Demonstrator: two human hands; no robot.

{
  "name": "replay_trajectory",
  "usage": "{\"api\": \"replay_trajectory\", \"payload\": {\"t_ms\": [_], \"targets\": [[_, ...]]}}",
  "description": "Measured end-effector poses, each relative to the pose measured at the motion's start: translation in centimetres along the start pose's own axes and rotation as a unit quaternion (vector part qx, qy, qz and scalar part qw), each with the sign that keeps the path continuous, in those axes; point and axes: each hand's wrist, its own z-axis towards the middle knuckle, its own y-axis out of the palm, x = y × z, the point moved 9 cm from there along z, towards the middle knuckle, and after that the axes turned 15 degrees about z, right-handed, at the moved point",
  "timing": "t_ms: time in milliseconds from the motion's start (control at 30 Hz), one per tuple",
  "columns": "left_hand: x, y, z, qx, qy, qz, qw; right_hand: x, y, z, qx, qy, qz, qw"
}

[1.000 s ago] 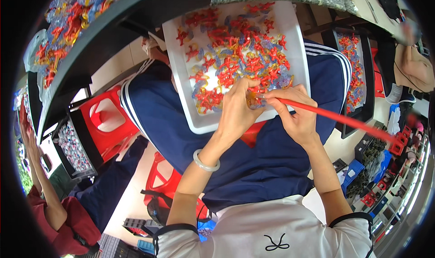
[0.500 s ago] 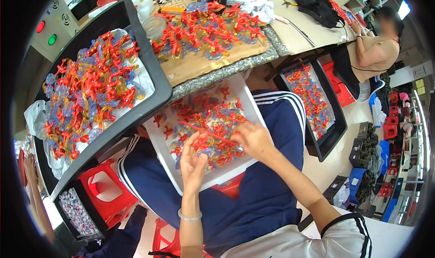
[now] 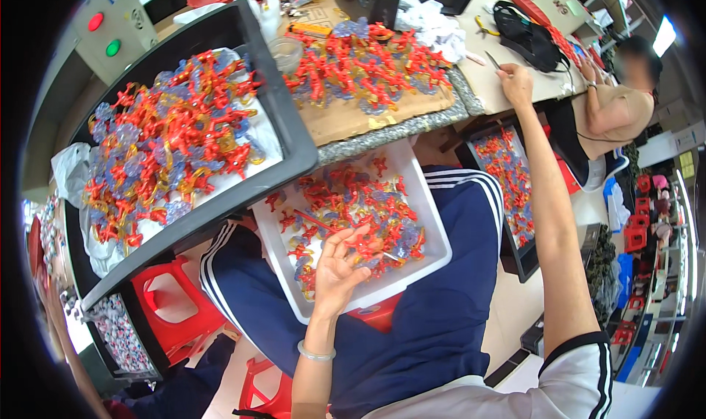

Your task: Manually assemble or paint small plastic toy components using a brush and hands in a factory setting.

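Note:
My left hand (image 3: 340,270) is palm up over a white tray (image 3: 443,251) on my lap, its fingers loosely bent and its thumb apart; I see nothing plainly gripped in it. The tray holds many small red, blue and amber translucent plastic figures (image 3: 379,198). A thin red stick (image 3: 312,220) slants across them and passes behind my left fingers; a pale tip shows on the far side of them. At the bench on the right, my right hand (image 3: 518,86) is closed on the end of a thin metal tool (image 3: 493,60) lying on the tabletop.
A big black bin (image 3: 298,143) of similar figures stands on the left. On the bench, more figures (image 3: 368,66) are heaped beside a clear jar (image 3: 285,52). A black bag (image 3: 523,38) and yellow-handled pliers (image 3: 484,27) lie right. A person (image 3: 616,99) sits at far right.
My right hand has left the tray and reached out to the tool on the bench at the upper right. My left hand stays over the tray, its fingers slightly more extended.

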Motion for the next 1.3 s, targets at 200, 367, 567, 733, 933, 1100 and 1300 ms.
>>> {"api": "replay_trajectory", "payload": {"t_ms": [200,367,567,733,933,1100,1300], "targets": [[-0.2,0.6,0.6,-0.039,0.001,-0.013,0.999,2.0,-4.8,1.1,0.036,-0.091,-0.099,0.99],[0.8,0.4,-0.3,-0.038,0.008,-0.033,0.999,-9.7,-9.3,-8.1,0.053,0.002,0.186,0.981],[-0.9,0.3,-0.3,-0.059,-0.027,0.004,0.998,-21.2,-5.2,-24.4,-0.258,0.186,0.464,0.827],[-0.8,1.8,0.6,-0.089,-0.004,0.078,0.993,-21.0,-1.1,-33.2,-0.325,0.309,0.539,0.713],[-0.9,1.2,0.4,-0.05,-0.006,0.043,0.998,-23.2,0.4,-34.0,-0.331,0.304,0.539,0.713],[-2.3,0.6,0.0,-0.057,-0.027,0.037,0.997,-22.7,0.6,-33.3,-0.306,0.236,0.504,0.772],[-1.8,0.7,-0.1,-0.037,-0.016,-0.051,0.998,-26.4,0.0,-30.7,-0.334,0.082,0.4,0.85]]}}
